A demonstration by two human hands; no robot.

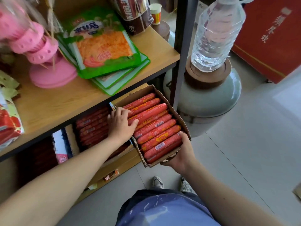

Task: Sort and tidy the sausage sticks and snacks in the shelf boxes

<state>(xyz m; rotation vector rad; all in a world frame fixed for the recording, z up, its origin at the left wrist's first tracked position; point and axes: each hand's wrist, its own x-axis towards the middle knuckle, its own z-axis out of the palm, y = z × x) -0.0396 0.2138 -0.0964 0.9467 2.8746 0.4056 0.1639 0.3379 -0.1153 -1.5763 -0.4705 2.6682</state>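
**Box of sausage sticks held half out of the lower shelf**

A cardboard box (172, 110) full of red sausage sticks (156, 128) stands partly pulled out over the front edge of the lower shelf (123, 162), at its right end, beside the dark metal post (180, 51). The sticks lie in a tight row across the box, side by side, with labels and barcodes up.

The right hand (182, 154) supports the box at its near right corner. Its grip is closed on the cardboard: the palm is under the bottom and the thumb lies over the rim, touching the nearest stick. The left hand (122, 123) reaches into the box from the left side. Its fingers are curled on one stick in the middle of the row, which sits a little higher than the others; the thumb presses its side, so this grip holds the stick.

To the left on the same shelf, under the upper board, is a second box (73, 141) with darker red sausage sticks, touching the first one.

On the upper shelf (65, 101) lie green snack packets (104, 44) in a pile near the right front corner, a pink plastic stand (45, 62) to their left, and red snack bags (8, 121) at the left edge.

On the floor (244, 152) to the right of the post stands a ceramic jar (210, 101) with a clear water bottle (218, 31) on its lid.
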